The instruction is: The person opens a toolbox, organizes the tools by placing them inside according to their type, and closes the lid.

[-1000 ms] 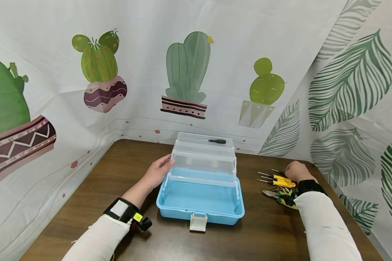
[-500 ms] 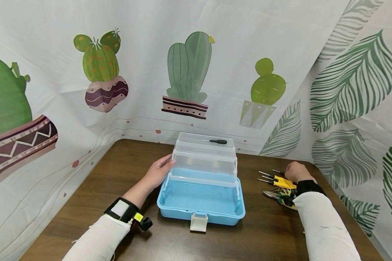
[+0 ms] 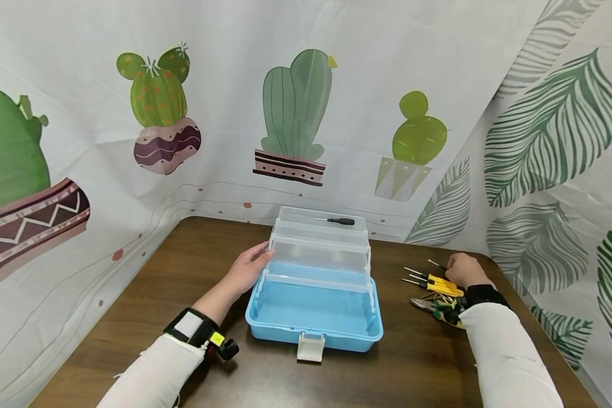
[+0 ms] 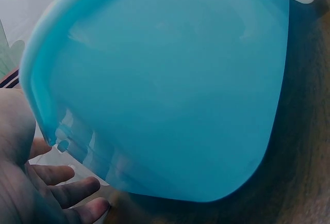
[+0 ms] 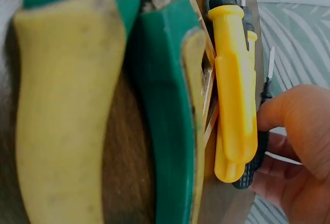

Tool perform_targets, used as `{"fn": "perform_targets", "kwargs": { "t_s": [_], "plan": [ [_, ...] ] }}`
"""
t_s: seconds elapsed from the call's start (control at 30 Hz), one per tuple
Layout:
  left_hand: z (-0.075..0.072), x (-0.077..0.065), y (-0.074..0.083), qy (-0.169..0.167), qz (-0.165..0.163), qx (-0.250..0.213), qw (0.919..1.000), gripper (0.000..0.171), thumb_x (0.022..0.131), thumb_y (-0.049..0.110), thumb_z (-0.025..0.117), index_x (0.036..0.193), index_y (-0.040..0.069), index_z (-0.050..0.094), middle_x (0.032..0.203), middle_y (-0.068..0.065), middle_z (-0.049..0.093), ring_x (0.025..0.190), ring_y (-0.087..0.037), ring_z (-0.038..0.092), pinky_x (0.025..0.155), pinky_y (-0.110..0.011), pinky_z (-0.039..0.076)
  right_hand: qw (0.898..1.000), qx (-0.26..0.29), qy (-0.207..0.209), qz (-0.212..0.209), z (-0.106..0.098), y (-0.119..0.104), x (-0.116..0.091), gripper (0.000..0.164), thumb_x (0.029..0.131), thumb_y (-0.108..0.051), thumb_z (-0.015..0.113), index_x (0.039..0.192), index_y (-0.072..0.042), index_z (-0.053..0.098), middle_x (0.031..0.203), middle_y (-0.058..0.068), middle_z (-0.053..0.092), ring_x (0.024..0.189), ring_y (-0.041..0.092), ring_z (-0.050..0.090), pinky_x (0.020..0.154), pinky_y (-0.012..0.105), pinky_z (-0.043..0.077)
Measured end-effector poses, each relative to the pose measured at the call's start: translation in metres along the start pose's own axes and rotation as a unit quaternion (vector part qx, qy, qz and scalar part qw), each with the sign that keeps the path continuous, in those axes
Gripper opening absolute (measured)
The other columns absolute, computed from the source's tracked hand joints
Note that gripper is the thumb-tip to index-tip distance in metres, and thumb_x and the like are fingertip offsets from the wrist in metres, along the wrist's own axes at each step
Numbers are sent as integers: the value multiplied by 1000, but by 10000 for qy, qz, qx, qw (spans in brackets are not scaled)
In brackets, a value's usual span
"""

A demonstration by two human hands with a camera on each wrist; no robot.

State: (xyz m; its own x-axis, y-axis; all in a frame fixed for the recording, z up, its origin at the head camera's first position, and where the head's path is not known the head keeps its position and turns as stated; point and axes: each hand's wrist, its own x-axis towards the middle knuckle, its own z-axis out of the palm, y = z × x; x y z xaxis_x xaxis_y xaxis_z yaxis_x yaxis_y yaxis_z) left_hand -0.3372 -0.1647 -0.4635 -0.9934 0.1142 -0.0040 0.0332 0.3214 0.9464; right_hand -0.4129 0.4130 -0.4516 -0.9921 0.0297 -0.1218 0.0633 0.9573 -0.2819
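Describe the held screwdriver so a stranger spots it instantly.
On the table, right of the blue toolbox, lies a cluster of tools. At its far side, the right hand pinches a screwdriver. Its black handle sets it apart from the yellow-handled screwdrivers beside it; another black one lies in the top tray.

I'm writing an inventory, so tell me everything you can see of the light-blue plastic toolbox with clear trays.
The light-blue, plastic-looking toolbox stands open on the brown wood-grain table. Its shallow base has rounded corners; clear trays rise in steps toward the back. A white latch juts out unfastened on the near side. A black-handled screwdriver lies on the topmost tray, and the person's left hand touches the toolbox's left side.
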Motion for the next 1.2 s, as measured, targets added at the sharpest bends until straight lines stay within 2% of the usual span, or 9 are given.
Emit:
{"fn": "perform_targets", "kwargs": {
  "t_s": [0.03,0.1,0.27,0.43,0.63,0.8,1.03,1.2],
  "plan": [
    [0,0,0,0,-10,3,10000,66,104,58,49,158,20,41,160,-12,46,145,-37,49,113,-59,45,10000,-8,73,-3,-1,0,-1,17,91,-6,59,103,6,63,98,26,65,78,31,60,65,40,49],
    [1,0,-1,12,-31,18,10000,68,104,59,49,159,21,41,161,-12,46,146,-37,48,114,-60,44,9997,8,229,-60,-4,0,-2,23,91,-6,59,109,8,62,105,30,65,84,36,62,69,44,51],
    [1,0,-3,34,-69,0,10000,68,103,59,50,159,20,41,161,-12,46,146,-37,47,114,-60,44,9965,161,759,-318,-17,-12,-3,28,90,-8,58,112,9,61,110,33,64,92,43,62,74,50,51],
    [1,0,-2,29,-54,-4,10000,67,104,58,49,159,21,41,160,-12,46,146,-36,48,114,-59,44,9878,463,1267,-779,-35,-34,-1,31,94,-11,57,116,10,61,112,34,64,97,47,61,77,52,49],
    [1,0,1,3,-29,-19,10000,66,104,59,49,158,21,41,160,-12,47,144,-36,50,112,-58,47,9731,615,1725,-1394,-64,-82,-6,27,94,-11,59,113,8,63,107,31,65,97,44,62,83,56,48],
    [0,1,1,0,19,-14,10000,67,104,59,49,158,21,42,159,-12,49,143,-36,51,112,-58,47,9611,657,1965,-1827,-86,-127,-7,18,92,-10,62,105,3,63,100,26,66,92,39,61,82,53,48],
    [0,-1,2,-8,-41,12,10000,67,104,59,49,158,21,42,159,-12,48,143,-36,51,112,-58,47,9514,866,1850,-2307,-101,-177,-7,24,95,-11,61,114,3,65,107,25,66,99,38,61,88,53,49],
    [0,-2,3,-21,-30,11,10000,67,104,58,48,158,20,41,159,-13,48,143,-37,51,111,-58,48,9435,758,1844,-2647,-107,-212,-8,20,94,-12,63,111,-1,67,104,21,68,95,35,62,86,50,50]
  ]
}}
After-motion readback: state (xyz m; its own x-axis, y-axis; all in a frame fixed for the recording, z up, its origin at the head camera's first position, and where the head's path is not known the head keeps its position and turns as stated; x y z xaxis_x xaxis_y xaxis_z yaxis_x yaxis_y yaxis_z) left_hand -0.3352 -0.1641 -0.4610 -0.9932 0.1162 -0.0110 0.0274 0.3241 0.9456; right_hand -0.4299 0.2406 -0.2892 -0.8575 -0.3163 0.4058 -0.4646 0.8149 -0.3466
